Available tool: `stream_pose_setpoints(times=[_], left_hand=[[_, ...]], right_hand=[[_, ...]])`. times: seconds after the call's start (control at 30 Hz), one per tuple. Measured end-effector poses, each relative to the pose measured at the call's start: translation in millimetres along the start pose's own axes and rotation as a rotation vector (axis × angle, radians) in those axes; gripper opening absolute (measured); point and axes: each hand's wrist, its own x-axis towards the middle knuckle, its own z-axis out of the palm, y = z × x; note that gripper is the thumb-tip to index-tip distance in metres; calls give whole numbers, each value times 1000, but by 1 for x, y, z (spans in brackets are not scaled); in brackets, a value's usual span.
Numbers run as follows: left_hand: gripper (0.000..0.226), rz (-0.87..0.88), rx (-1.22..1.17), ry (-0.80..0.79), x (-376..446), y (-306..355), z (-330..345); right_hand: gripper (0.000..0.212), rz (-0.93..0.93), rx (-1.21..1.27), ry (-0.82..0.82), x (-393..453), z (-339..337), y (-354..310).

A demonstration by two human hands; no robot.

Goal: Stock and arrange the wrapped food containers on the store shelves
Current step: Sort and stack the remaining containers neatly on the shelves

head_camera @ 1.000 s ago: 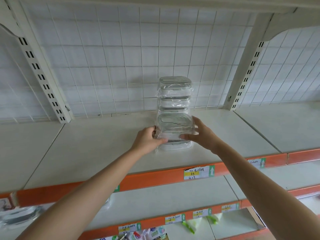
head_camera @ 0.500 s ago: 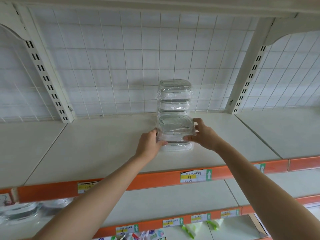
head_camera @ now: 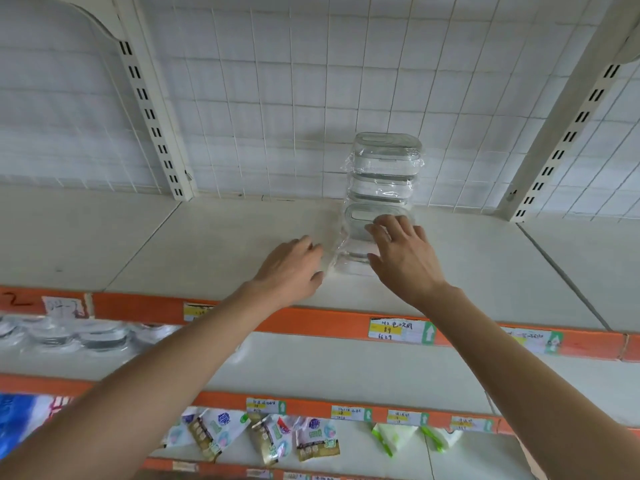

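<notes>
A white wire grid backs the shelving in front of me, with slotted cream uprights on either side. The top shelf [head_camera: 207,244] is a pale board with an orange strip along its front edge, and a price label [head_camera: 396,329] is stuck on that strip below my right arm.

Toward the back of the shelf, near the right upright, stands a rear stack of wrapped containers [head_camera: 386,168], clear tubs in crinkly film, piled against the grid. Directly in front of it, nearer the front edge, sits the front container [head_camera: 356,244], also clear and wrapped, resting on the shelf.

My left hand [head_camera: 294,268] lies at its left side, fingers loosely spread and fairly straight, fingertips at the loose film; whether they press the tub itself I cannot tell. My right hand [head_camera: 403,252] is spread wide over the container's top and right side, fingers straight, not curled around it.

On the next shelf down, at its left end, more wrapped containers [head_camera: 69,336] sit in a blurred row. Lower still, small packets [head_camera: 263,436] hang or lean along the front edge of the bottom shelf.
</notes>
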Motion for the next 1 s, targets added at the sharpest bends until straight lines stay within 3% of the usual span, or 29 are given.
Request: stream_pose_setpoints(times=[0.1,0.23,0.5,0.7,1.0], left_hand=[[27,47,126,4,-25,-6,-9],[17,47,205,11,-61,-17,-17],[27,-35,170,2,-162,-60,-7],[28,-68,94,-91,-255,-83,15],[26,-58,39,-105,-279,-81,40]], right_hand=[[35,-139,43,-4,-4,5,-29],[40,-189,62,-86,-16,12,-59],[28,-305,219,-88,-48,15,-145],[46,-289,235,-327,-96,47,-214],[53,-126,188,-442,-134,73,-225]])
